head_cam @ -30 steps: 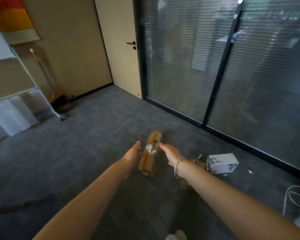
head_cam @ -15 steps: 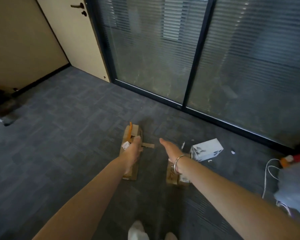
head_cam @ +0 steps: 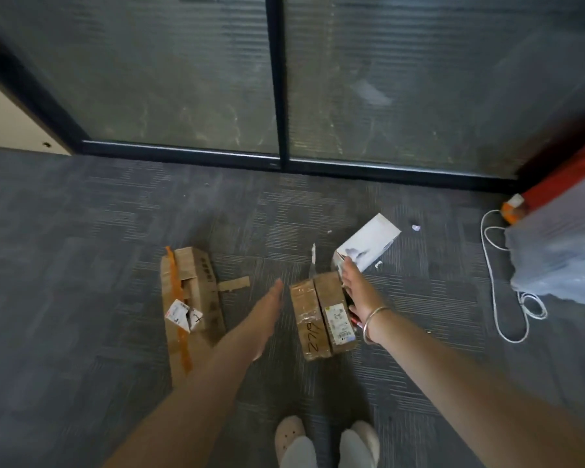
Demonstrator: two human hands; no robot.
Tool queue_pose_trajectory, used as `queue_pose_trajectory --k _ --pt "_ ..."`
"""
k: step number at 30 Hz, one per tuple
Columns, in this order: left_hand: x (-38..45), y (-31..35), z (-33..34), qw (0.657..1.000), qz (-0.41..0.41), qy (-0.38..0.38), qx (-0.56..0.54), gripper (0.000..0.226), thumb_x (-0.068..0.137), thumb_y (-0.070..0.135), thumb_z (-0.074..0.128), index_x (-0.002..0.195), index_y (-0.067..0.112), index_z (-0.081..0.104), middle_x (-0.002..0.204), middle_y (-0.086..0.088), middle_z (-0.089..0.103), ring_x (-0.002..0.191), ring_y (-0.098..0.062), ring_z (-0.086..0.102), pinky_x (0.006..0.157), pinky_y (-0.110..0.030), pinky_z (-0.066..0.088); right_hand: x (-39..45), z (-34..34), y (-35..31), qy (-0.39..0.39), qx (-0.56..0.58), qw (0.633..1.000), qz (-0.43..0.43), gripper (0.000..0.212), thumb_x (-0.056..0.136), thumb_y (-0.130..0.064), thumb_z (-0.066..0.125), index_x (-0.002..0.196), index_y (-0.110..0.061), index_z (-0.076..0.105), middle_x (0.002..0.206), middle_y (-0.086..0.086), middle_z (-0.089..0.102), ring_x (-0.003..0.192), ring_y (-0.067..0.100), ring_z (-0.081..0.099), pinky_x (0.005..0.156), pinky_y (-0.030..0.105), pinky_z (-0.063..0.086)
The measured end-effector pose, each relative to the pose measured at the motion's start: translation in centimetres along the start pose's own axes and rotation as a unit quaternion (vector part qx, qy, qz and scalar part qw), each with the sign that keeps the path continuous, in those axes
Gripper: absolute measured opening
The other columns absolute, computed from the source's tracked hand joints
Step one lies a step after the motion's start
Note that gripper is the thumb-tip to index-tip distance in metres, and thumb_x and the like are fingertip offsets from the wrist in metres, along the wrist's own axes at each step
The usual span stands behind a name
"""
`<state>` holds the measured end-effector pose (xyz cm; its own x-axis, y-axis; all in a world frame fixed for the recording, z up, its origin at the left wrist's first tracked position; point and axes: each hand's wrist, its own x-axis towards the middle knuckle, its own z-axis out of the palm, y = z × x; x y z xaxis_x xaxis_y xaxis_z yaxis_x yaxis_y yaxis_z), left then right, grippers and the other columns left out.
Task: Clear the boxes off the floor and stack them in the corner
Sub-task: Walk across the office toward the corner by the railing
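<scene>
1. Hands reach down over a dark grey carpeted floor (head_cam: 81,265), both with straight fingers and nothing grasped.
2. The left hand (head_cam: 264,315) is flat and extended, hovering in the gap between two cardboard boxes, just left of the smaller one; whether it touches either is not clear.
3. The right hand (head_cam: 357,288), with a thin silver bangle (head_cam: 372,320) on its wrist, lies with straight fingers along the right side of the smaller box; its palm appears to be against that side, nothing clasped.
4. The small brown taped cardboard box (head_cam: 320,319) lies on the carpet between the two hands, with "2216"-like black writing on top and a white printed label beside it.
5. The long brown cardboard box with an orange tape strip (head_cam: 190,305) lies on the carpet to the left, a torn white label on top and a loose piece of tan tape beside it.
6. The white rectangular carton (head_cam: 368,241) lies tilted on the carpet beyond the right hand's fingertips, close to the small box.
7. A dark-framed glass partition (head_cam: 277,79) runs across the far side.
8. A white cord (head_cam: 500,298) loops on the carpet at the right, beside a pale translucent plastic bag (head_cam: 561,258).
9. Two light-coloured shoes (head_cam: 325,440) show at the bottom edge.
</scene>
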<state>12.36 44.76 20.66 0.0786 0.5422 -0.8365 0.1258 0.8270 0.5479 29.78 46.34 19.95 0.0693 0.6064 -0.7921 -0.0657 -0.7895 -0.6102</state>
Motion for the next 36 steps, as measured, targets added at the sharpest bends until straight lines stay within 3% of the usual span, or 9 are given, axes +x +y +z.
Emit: queue_pose_trajectory --k 4,10,15,19,22,24,26,30,36 --pt "9.2 -3.3 1.3 1.000 -0.007 0.007 0.013 0.067 0.098 0.060 0.027 0.153 0.022 0.023 0.159 -0.006 0.024 0.147 -0.026 0.020 0.120 -0.047 0.013 9.4 -1.5 4.7 0.024 -0.001 1.000 0.005 0.109 0.061 -0.093 0.037 0.144 -0.022 0.041 0.147 0.002 0.042 0.135 0.022 0.039 0.113 0.046 0.028" --pt "19.8 -9.1 4.0 1.000 -0.012 -0.010 0.021 0.057 0.101 0.053 0.025 0.148 0.021 0.035 0.152 -0.003 0.037 0.143 -0.024 0.028 0.116 -0.040 0.018 21.4 -3.2 13.0 0.044 0.017 0.998 0.033 0.096 0.057 -0.092 0.048 0.117 -0.019 0.064 0.111 0.007 0.069 0.101 0.028 0.065 0.095 0.048 0.049" --pt "27.5 -13.9 5.7 0.999 -0.015 0.017 0.027 0.023 0.103 0.043 0.034 0.091 0.032 0.052 0.087 0.018 0.051 0.080 0.000 0.046 0.081 -0.026 0.034 28.8 -5.1 18.5 0.039 0.002 0.998 0.048 0.058 0.090 -0.061 0.046 0.100 -0.009 0.071 0.098 0.016 0.073 0.083 0.033 0.069 0.065 0.033 0.051" --pt "33.9 -19.0 6.3 0.998 -0.029 0.055 0.010 0.024 0.098 0.041 0.051 0.113 0.025 0.056 0.104 0.005 0.066 0.080 -0.002 0.056 0.061 -0.021 0.038 34.2 -6.2 22.7 0.078 -0.066 0.994 0.033 0.042 0.093 -0.049 0.053 0.119 -0.017 0.057 0.115 0.009 0.067 0.098 0.027 0.065 0.068 0.031 0.049" --pt "37.6 -22.0 6.6 0.994 -0.063 0.086 -0.013 0.049 0.087 0.038 0.068 0.126 0.018 0.045 0.119 0.004 0.059 0.091 -0.012 0.057 0.064 -0.023 0.043 36.7 -6.8 25.0 0.106 -0.088 0.990 0.040 0.076 0.089 -0.039 0.065 0.149 -0.013 0.028 0.139 0.005 0.051 0.114 0.024 0.057 0.065 0.026 0.043" --pt "39.5 -23.3 6.9 0.995 -0.054 0.079 -0.022 0.080 0.068 0.046 0.083 0.130 0.015 0.044 0.126 0.004 0.060 0.100 -0.015 0.062 0.077 -0.032 0.053 37.8 -6.9 26.1 0.096 -0.095 0.990 0.035 0.073 0.085 -0.032 0.071 0.145 -0.013 0.034 0.128 0.005 0.058 0.096 0.019 0.061 0.060 0.024 0.046" --pt "41.2 -24.2 7.3 0.995 -0.060 0.085 -0.008 0.105 0.054 0.052 0.088 0.139 0.017 0.038 0.126 -0.002 0.062 0.109 -0.023 0.062 0.095 -0.046 0.051 38.8 -6.8 27.0 0.089 -0.137 0.986 0.030 0.067 0.077 -0.034 0.078 0.133 -0.015 0.046 0.123 0.003 0.062 0.092 0.016 0.063 0.073 0.034 0.056" --pt "42.7 -24.3 8.0 0.990 -0.082 0.117 0.015 0.104 0.066 0.036 0.087 0.140 0.010 0.019 0.128 -0.011 0.052 0.117 -0.031 0.056 0.102 -0.046 0.045 40.3 -6.3 28.2 0.095 -0.242 0.965 0.037 0.125 0.055 -0.052 0.085 0.152 -0.016 0.015 0.144 0.003 0.044 0.126 0.024 0.050 0.099 0.044 0.047" --pt "40.8 -22.9 7.5 0.982 -0.101 0.156 0.026 0.104 0.064 0.040 0.088 0.133 0.009 0.018 0.124 -0.014 0.049 0.115 -0.032 0.054 0.098 -0.043 0.047 36.7 -4.8 26.1 0.119 -0.271 0.955 0.022 0.099 0.062 -0.052 0.083 0.142 -0.020 0.034 0.129 -0.003 0.058 0.118 0.021 0.057 0.098 0.041 0.047"
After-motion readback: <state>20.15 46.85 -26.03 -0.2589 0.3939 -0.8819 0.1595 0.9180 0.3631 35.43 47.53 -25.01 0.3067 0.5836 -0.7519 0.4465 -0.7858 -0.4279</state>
